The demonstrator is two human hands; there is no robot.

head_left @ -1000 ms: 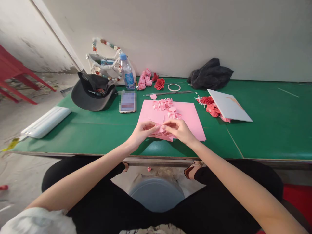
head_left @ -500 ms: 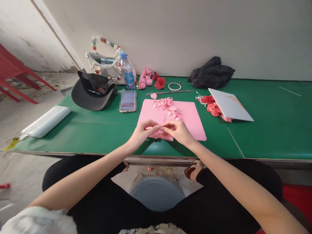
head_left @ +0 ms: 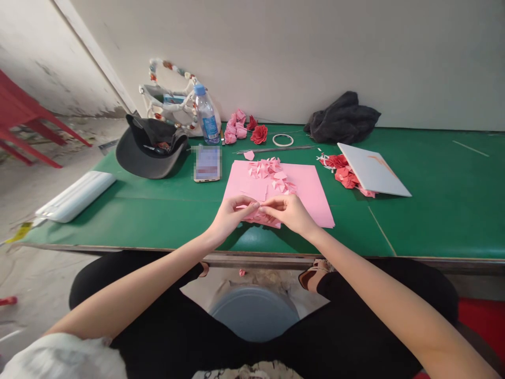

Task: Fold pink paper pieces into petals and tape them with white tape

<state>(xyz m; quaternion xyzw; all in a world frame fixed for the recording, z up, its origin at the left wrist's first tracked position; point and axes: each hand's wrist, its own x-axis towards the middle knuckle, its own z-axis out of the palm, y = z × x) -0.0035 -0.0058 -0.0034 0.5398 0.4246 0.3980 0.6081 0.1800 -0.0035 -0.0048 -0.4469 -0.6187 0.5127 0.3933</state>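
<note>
Above the near edge of a stack of pink paper (head_left: 315, 202), my left hand (head_left: 232, 215) and my right hand (head_left: 288, 211) meet fingertip to fingertip. Both pinch a small pink paper piece (head_left: 252, 212), which the fingers partly cover. More folded pink paper (head_left: 268, 218) shows just beneath the hands. Folded pink pieces (head_left: 265, 168) lie in a cluster at the top of the stack, with others (head_left: 282, 184) a little nearer to me. A single pink petal shape (head_left: 249, 155) rests beyond the stack.
On the green table (head_left: 434, 210) are a cap (head_left: 152, 152), a phone (head_left: 207, 164), a bottle (head_left: 207, 118), a beaded bag, thin wires (head_left: 276, 150), a tape ring (head_left: 283, 140), paper flowers (head_left: 259, 135), black cloth (head_left: 343, 118) and a white board (head_left: 374, 169) over red flowers.
My fingertips have shifted very slightly around the pink piece. Both hands stay together in the same place, and the things on the table have not moved.
</note>
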